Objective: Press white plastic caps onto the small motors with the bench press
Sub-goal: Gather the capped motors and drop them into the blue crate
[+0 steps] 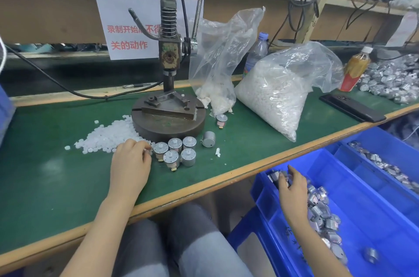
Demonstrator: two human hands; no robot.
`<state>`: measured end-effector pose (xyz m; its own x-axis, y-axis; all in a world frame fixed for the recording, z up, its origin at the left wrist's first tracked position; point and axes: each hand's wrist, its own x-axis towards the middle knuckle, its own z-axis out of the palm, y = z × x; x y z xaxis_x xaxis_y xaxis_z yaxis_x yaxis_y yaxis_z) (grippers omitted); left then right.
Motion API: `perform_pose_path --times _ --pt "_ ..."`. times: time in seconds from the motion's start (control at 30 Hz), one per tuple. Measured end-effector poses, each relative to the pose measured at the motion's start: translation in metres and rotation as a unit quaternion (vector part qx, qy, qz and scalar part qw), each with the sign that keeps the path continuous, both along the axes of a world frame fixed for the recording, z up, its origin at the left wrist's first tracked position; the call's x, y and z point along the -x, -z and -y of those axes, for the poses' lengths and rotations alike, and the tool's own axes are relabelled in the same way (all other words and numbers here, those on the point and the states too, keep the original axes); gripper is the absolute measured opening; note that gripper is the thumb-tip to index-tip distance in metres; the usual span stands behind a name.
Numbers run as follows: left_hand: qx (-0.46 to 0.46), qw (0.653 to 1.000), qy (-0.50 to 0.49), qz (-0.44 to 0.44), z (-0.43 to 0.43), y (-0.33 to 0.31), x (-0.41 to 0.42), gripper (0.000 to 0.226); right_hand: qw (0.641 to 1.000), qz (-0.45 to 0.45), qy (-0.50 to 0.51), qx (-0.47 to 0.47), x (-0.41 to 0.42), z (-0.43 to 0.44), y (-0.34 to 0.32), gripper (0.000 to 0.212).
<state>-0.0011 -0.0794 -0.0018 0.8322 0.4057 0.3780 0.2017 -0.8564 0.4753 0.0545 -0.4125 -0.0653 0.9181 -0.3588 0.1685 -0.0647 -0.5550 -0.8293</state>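
Note:
The bench press stands on a round dark base on the green table, its lever handle raised. A heap of loose white caps lies left of the base. My left hand rests at the heap's right edge, fingertips curled among the caps. Several small silver motors stand upright in a cluster just right of that hand; one motor lies on its side and another stands by the base. My right hand reaches into the blue bin of motors, fingers on them.
Two clear plastic bags of white caps, a small one and a full one, sit right of the press. Behind them are a water bottle and an orange drink bottle. A black tray and a motor pile lie far right.

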Motion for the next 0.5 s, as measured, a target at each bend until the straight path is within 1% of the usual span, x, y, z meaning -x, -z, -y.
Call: perform_pose_path --times 0.13,0.23,0.3,0.4,0.5 --pt "0.003 1.000 0.003 0.000 0.000 0.000 0.000 0.016 0.989 0.137 -0.045 -0.045 0.029 -0.032 -0.043 0.032" --pt "0.007 1.000 0.002 -0.001 0.000 -0.001 0.000 0.016 0.974 0.195 -0.110 -0.028 0.024 -0.058 -0.076 0.028" --pt "0.011 1.000 -0.002 0.001 -0.001 -0.001 0.001 0.016 0.966 0.191 -0.173 -0.013 0.013 -0.078 -0.092 0.029" --pt "0.018 1.000 0.002 0.000 0.001 -0.001 0.001 0.016 0.954 0.151 -0.253 0.061 -0.011 -0.107 -0.099 0.033" --pt "0.018 1.000 -0.001 -0.005 0.001 -0.002 0.001 0.017 0.941 0.077 -0.310 0.114 -0.042 -0.135 -0.097 0.045"
